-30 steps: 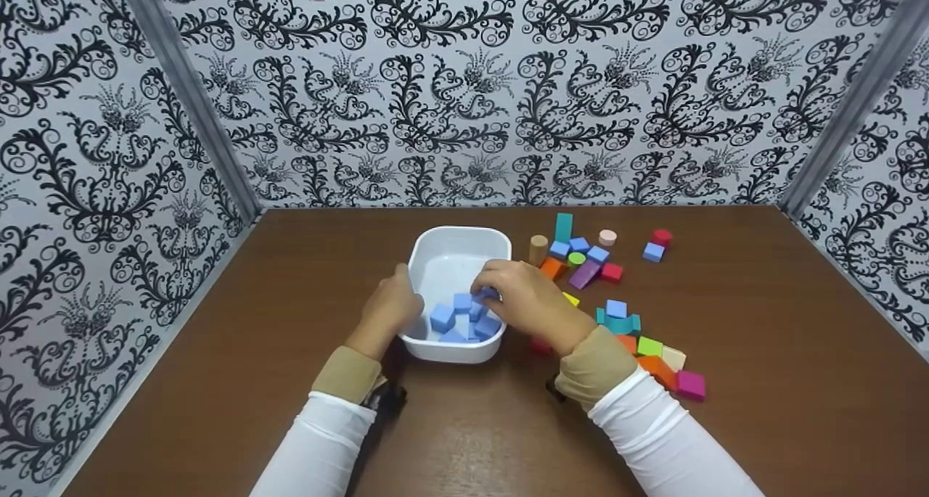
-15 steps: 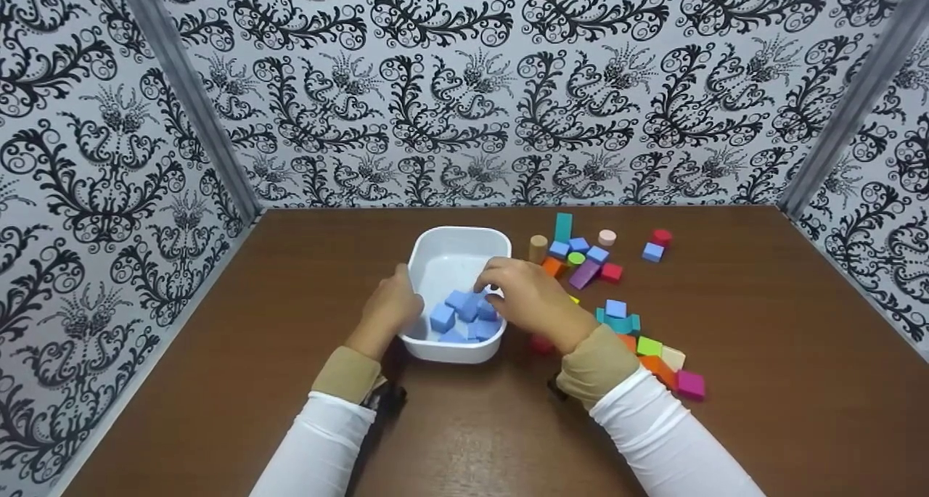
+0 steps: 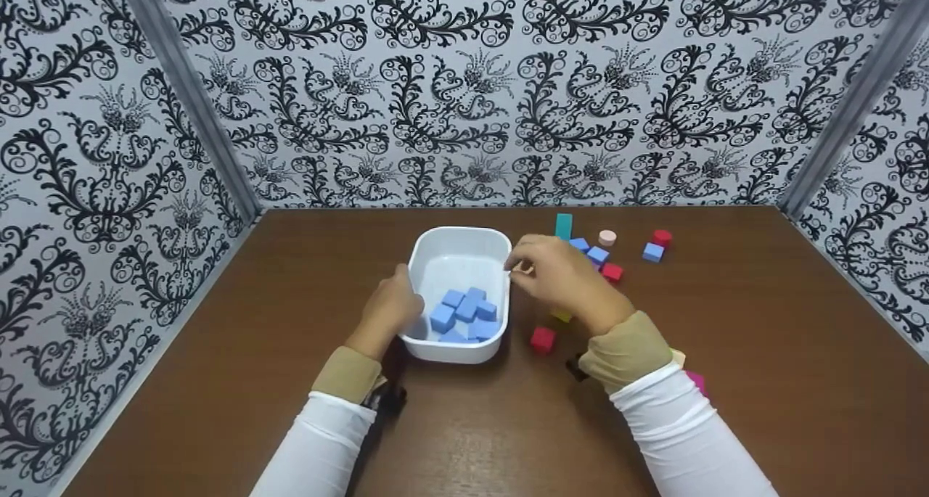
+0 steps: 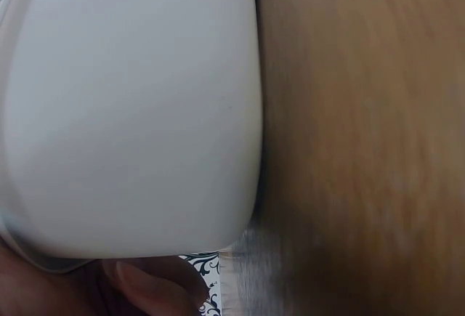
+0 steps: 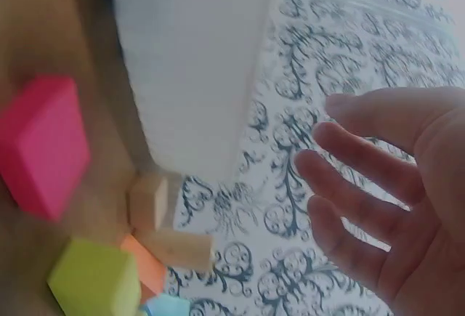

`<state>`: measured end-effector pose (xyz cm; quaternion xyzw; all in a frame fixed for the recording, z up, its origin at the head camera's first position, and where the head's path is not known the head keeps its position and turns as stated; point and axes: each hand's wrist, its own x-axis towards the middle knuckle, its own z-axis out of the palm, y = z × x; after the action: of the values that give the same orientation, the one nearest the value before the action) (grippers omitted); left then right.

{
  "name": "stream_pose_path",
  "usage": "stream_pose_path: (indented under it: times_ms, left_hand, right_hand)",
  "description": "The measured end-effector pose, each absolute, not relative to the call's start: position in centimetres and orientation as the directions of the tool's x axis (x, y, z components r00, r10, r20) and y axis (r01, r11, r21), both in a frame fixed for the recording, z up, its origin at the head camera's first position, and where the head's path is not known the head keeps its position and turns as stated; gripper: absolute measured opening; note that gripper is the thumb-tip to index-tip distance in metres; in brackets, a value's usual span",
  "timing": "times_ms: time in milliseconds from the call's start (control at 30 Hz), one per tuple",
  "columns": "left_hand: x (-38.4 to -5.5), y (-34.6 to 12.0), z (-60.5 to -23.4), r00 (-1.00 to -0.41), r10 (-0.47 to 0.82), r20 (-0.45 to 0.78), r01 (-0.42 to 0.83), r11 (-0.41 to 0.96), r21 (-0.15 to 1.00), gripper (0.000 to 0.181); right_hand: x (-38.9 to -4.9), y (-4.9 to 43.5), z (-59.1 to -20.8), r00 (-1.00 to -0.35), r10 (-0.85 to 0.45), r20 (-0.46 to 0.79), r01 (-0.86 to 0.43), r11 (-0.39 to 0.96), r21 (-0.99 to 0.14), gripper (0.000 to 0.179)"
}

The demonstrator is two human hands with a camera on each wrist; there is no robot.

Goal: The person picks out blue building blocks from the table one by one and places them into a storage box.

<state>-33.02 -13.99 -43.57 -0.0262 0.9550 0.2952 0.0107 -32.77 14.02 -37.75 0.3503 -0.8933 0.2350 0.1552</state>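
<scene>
A white plastic tub [image 3: 456,353] stands on the brown table, with several blue blocks [image 3: 467,308] heaped in its near half. My left hand [image 3: 393,302] grips the tub's left rim, thumb over the inner side; the left wrist view shows fingers [image 4: 156,283] against the tub's outer wall [image 4: 138,112]. Just past the right rim hovers my right hand [image 3: 562,276], fingers loosely bent. In the right wrist view thumb and fingertips stand apart, with nothing between them. Below it on the table lie a red block [image 5: 47,145] and a yellow-green block [image 5: 98,276].
Right of the tub lie loose blocks: a red one [image 3: 543,339], a teal one [image 3: 564,226], a pale pink disc [image 3: 607,237], blue ones [image 3: 598,256] and a red cylinder [image 3: 661,237]. My right arm hides others. Patterned walls [image 3: 464,105] border the table.
My right hand has let go of a blue block inside the tub, lifted out and moved right over the rim. The blue blocks have settled. My left hand stays put.
</scene>
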Motion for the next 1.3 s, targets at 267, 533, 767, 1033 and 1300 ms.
stream_pose_path:
  times_ms: [267,533,767,1033,1300]
  left_hand:
    - [-33.1,-13.9,-43.6,-0.998,-0.052,-0.038,-0.064,0.829,0.556,0.061]
    - [-33.2,-13.9,-43.6,-0.998,-0.055,-0.044,-0.070,0.825,0.561,0.062]
    - [-33.1,-13.9,-43.6,-0.997,-0.050,-0.053,-0.071,0.819,0.570,0.065]
    - [-33.2,-14.0,-43.7,-0.997,-0.054,-0.062,-0.080,0.822,0.563,0.065]
    - [-33.2,-14.0,-43.7,-0.997,-0.055,-0.057,-0.078,0.823,0.562,0.064]
  right_hand:
    - [-33.4,19.4,-36.6,-0.895,-0.436,0.091,-0.431,0.796,-0.425,0.018]
    - [-32.9,23.5,-36.4,-0.939,-0.314,-0.143,-0.201,0.834,-0.513,0.029]
    - [-33.5,24.9,-37.4,-0.932,-0.284,-0.227,-0.157,0.878,-0.453,0.017]
    - [-34.2,25.0,-38.8,-0.918,-0.248,-0.309,-0.094,0.894,-0.437,0.010]
    - [-34.1,25.1,-38.4,-0.909,-0.236,-0.342,-0.082,0.909,-0.409,0.008]
